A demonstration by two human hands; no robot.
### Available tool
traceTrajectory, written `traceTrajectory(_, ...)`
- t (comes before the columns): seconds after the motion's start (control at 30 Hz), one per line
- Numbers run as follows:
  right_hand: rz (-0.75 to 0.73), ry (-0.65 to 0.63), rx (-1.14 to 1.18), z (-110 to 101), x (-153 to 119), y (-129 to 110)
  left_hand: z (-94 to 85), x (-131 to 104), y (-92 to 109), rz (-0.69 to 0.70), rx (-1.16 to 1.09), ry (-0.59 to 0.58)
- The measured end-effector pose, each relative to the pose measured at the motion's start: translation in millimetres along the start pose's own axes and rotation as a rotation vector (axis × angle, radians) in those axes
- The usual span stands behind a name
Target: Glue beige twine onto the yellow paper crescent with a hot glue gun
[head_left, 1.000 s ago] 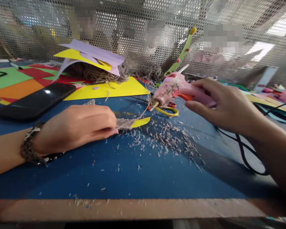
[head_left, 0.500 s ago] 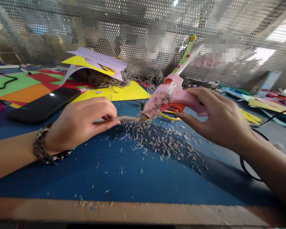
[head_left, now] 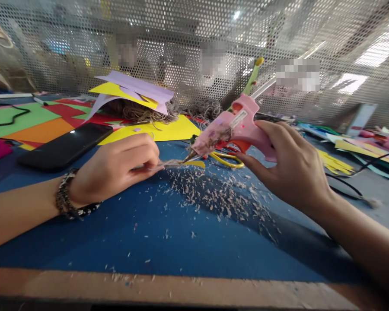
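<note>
My left hand (head_left: 119,168) pinches a thin grey strand (head_left: 168,164), which lies along a narrow yellow strip (head_left: 196,164). My right hand (head_left: 288,164) is wrapped round the handle of a pink glue gun (head_left: 220,129), with a clear glue stick (head_left: 264,86) jutting from its back. The gun tilts down to the left, its nozzle (head_left: 189,156) at the strand and the strip. Whether the nozzle touches them cannot be made out. Small grey scraps (head_left: 227,196) are scattered on the blue tabletop (head_left: 116,242) below.
A black phone (head_left: 66,147) lies behind my left hand. Yellow-handled scissors (head_left: 227,160) lie beneath the gun. Coloured paper (head_left: 29,119), grey yarn (head_left: 132,110) and yellow strips (head_left: 335,162) are further back. A black cable (head_left: 346,185) runs at the right, before a perforated metal screen (head_left: 181,26).
The gun's nozzle has moved slightly left along the strand, and more of the yellow strip shows. The glue stick points further right. My left hand keeps its pinch.
</note>
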State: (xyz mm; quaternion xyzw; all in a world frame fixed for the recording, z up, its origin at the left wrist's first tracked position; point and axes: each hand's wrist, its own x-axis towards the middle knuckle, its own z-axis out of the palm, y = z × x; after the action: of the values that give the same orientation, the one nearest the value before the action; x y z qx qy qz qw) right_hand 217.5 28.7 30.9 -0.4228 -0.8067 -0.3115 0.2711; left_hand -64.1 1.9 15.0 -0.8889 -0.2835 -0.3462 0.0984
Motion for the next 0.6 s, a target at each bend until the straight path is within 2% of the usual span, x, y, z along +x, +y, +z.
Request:
traceTrajectory(0.2,0.008,0.006,-0.031,-0.8,-0.6,-2.5,0.9,0.3,0.7,0.018,-0.022,-0.039)
traceTrajectory(0.37,0.055,0.02,-0.041,-4.5,0.1,-3.4,-1.8,0.0,-0.2,0.046,0.045,0.058)
traceTrajectory(0.5,0.126,0.041,-0.023,-8.8,2.6,-2.7,-16.4,6.6,2.7,0.094,0.149,0.156)
traceTrajectory(0.6,0.191,0.071,0.025,-11.7,5.3,-1.6,-31.1,14.5,7.9,0.025,0.177,0.192)
